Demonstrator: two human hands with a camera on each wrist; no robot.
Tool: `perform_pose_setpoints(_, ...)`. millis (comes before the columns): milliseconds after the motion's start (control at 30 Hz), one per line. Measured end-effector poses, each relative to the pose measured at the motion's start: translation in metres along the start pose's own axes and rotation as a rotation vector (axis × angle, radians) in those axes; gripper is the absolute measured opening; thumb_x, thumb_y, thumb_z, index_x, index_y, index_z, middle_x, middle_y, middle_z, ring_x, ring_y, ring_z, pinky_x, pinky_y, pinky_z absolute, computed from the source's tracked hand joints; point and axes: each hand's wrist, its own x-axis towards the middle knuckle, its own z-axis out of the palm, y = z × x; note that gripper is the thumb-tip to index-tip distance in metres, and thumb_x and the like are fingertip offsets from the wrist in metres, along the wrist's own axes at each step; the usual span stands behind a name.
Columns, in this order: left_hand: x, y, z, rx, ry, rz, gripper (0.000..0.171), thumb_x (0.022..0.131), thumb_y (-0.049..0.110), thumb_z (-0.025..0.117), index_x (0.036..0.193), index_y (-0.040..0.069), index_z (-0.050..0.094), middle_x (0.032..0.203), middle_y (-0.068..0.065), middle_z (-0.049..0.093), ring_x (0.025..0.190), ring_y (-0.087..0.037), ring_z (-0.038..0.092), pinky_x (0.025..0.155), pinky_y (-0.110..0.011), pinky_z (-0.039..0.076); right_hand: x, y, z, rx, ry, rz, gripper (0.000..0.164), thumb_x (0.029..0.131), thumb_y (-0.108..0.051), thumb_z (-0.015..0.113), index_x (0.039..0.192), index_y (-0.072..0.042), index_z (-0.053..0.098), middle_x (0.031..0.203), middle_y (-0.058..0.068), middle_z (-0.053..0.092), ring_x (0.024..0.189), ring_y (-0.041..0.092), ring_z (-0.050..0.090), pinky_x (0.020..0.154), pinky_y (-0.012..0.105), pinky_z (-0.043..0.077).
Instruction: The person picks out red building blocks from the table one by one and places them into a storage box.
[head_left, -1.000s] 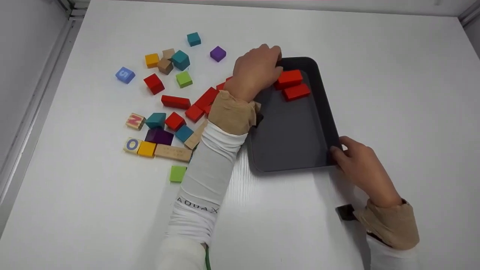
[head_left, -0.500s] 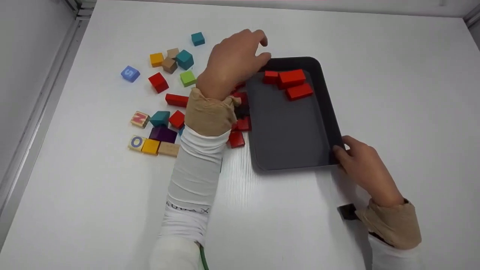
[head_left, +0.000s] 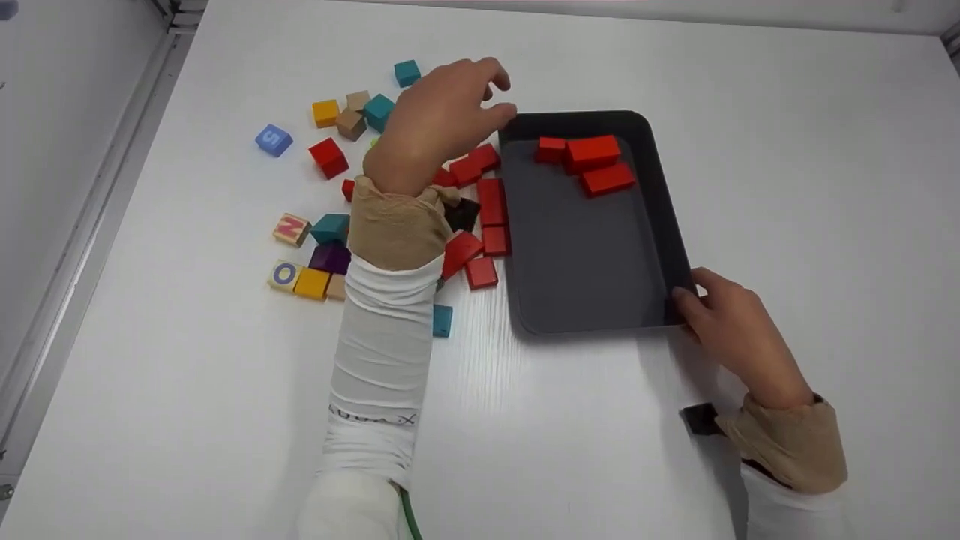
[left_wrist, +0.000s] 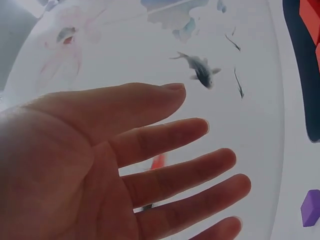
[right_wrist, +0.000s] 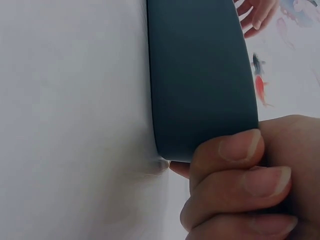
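A dark grey rectangular tray (head_left: 585, 277) lies on the white table, with three red blocks (head_left: 592, 154) near its far end. My right hand (head_left: 739, 334) grips the tray's near right corner, thumb over the rim. In the right wrist view, curled fingers (right_wrist: 235, 145) lie against the tray wall (right_wrist: 200, 75). Over the blocks left of the tray hovers my left hand (head_left: 435, 124), holding nothing. Its fingers look spread and fairly straight in the left wrist view. Several red blocks (head_left: 491, 202) line the tray's left side, partly hidden by the left forearm.
Loose blocks spread across the table's left part: a blue one (head_left: 274, 140) marked with a digit, a yellow one (head_left: 312, 283), a teal one (head_left: 407, 73) and letter blocks (head_left: 291, 229). A purple block (left_wrist: 310, 208) shows in the left wrist view. Walls stand behind and at left.
My left hand has moved left, from over the tray's far left corner to beyond its rim. A third red block now shows in the tray. The right hand keeps its grip.
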Motion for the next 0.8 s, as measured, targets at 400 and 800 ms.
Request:
perform_pose_setpoints(400,0.017,-0.017,0.011,-0.015,-0.107,-0.079,0.047,0.098,0.038,0.048,0.142,0.021,0.045,0.141,-0.004,0.051,0.121,-0.019,0.053,0.098,-0.03,0.047,0.0,0.0,0.002,0.013,-0.01,0.01,0.038,0.102,-0.029,0.038,0.123,0.0,0.052,0.064,0.003,0.056,0.057,0.014,0.05,0.051,0.027,0.04)
perform_pose_setpoints(800,0.032,-0.026,0.027,0.008,-0.196,-0.125,0.049,0.095,0.026,0.054,0.143,0.022,0.044,0.142,-0.004,0.049,0.124,-0.02,0.048,0.103,-0.036,0.043,0.001,-0.005,0.004,0.027,-0.008,0.007,0.037,0.102,-0.027,0.039,0.123,-0.001,0.054,0.065,0.004,0.056,0.058,0.015,0.05,0.052,0.027,0.041)
